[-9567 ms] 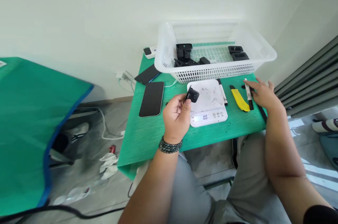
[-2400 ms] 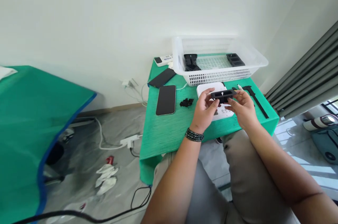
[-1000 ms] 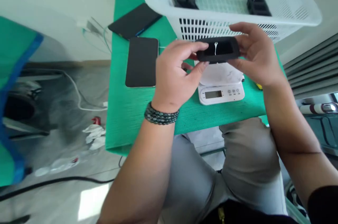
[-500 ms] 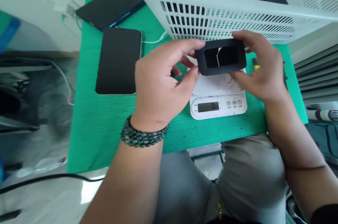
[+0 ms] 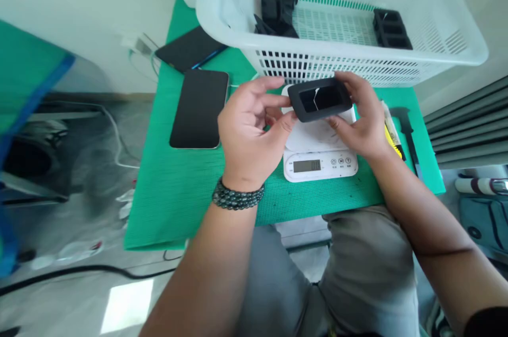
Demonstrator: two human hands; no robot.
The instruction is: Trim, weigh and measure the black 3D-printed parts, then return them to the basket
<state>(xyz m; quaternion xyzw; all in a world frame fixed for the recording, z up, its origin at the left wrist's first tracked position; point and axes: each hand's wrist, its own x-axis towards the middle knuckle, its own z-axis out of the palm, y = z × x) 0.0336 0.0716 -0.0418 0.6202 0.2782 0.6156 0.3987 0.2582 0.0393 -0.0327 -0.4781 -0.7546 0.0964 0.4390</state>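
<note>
Above the kitchen scale (image 5: 320, 164) is a black hollow rectangular frame (image 5: 305, 109), slightly tilted, with a pale line visible within its opening. My right hand (image 5: 359, 120) grips its right end, thumb below and fingers over the top edge. At the left end, my left hand (image 5: 257, 130) has its thumb and a finger against the frame, while its index finger stands off it. The scale's white plate is partly hidden beneath the frame, and its display seems to read zero.
A white basket (image 5: 357, 56) at the back contains several black molded parts (image 5: 391, 30). Left of the scale lie a dark tablet (image 5: 200, 109) and another black flat device (image 5: 190, 48). A dark knife-like tool (image 5: 408, 136) and a yellow-and-black item (image 5: 392, 141) are on the right.
The view has pulled back, showing more of the basket and the tools. The frame's left end has been turned, and my left index finger has come off its top edge.
</note>
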